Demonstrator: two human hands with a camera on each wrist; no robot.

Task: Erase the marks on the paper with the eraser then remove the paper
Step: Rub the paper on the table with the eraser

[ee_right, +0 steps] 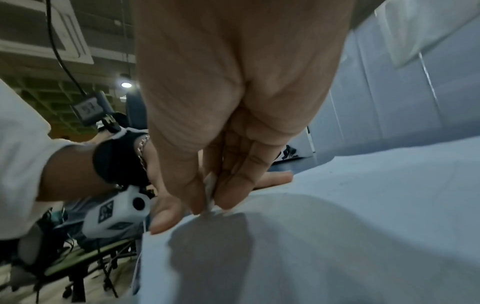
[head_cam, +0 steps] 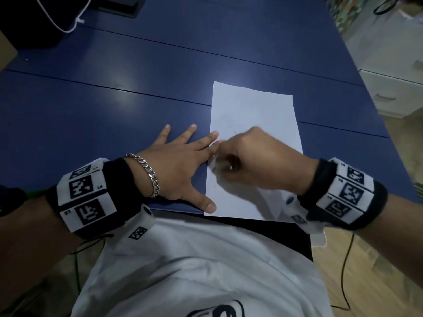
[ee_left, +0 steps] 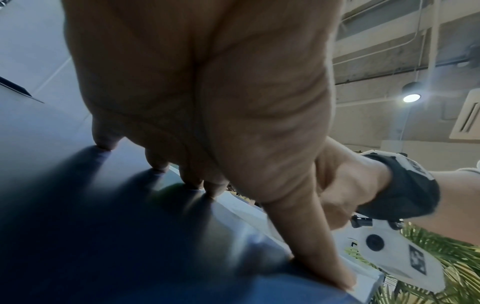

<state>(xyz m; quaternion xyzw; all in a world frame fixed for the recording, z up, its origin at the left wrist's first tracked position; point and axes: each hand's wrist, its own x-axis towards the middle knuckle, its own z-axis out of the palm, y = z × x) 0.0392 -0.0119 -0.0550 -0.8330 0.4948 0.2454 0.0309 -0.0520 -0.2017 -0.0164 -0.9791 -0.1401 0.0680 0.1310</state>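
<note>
A white sheet of paper (head_cam: 251,115) lies on the blue table (head_cam: 114,106) near its front edge. My left hand (head_cam: 180,165) lies flat with spread fingers, the index fingertip and thumb resting on the paper's left edge (ee_left: 369,279). My right hand (head_cam: 247,163) is curled over the paper's left side and pinches a small pale eraser (ee_right: 209,191) between thumb and fingers, its tip on the sheet (ee_right: 337,236). In the head view the eraser (head_cam: 214,162) is a blurred pale patch. A faint short mark (head_cam: 235,132) shows beyond the knuckles.
A white cord (head_cam: 61,24) and a dark recessed box (head_cam: 123,5) lie at the table's far left. White drawers (head_cam: 393,92) stand right of the table. The table's front edge meets my white shirt (head_cam: 194,259).
</note>
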